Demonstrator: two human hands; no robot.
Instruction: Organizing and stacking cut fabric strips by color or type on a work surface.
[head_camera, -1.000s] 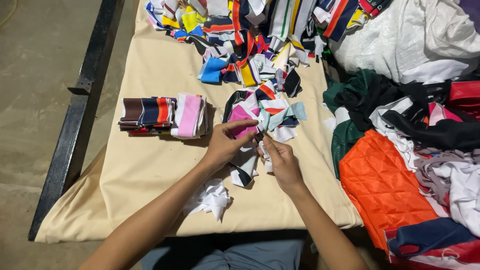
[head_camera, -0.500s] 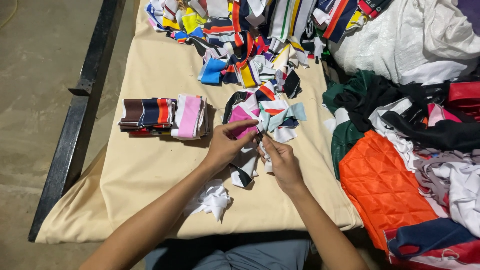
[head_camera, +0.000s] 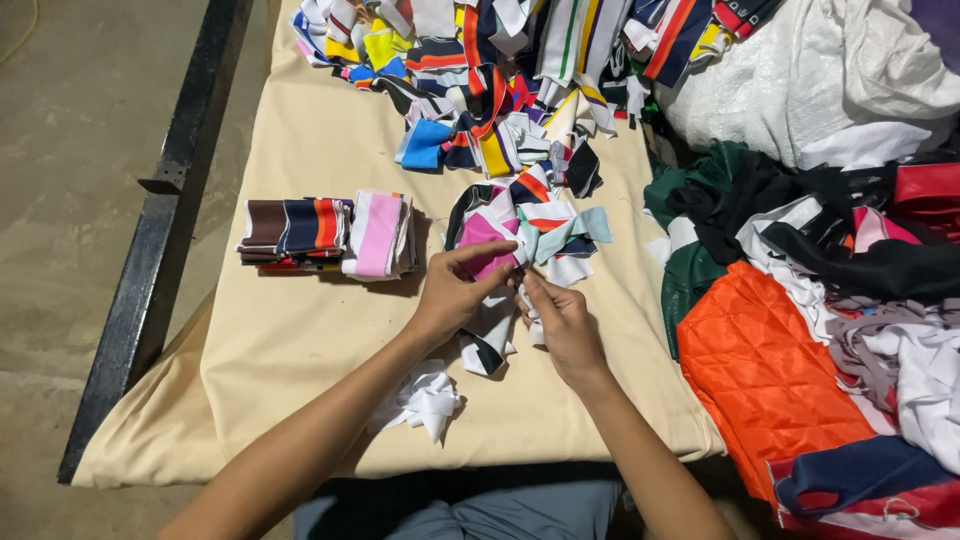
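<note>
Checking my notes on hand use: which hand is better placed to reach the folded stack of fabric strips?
Likely the left hand: it sits on the side of the folded stack, with bare cloth between. The right hand lies farther off, pinching scraps, and would have to cross over.

A single head-worn camera looks steeply down from just above the near edge of the worktop (head_camera: 300, 330), close over the hands, facing its far edge; the floor (head_camera: 70, 200) shows left.
</note>
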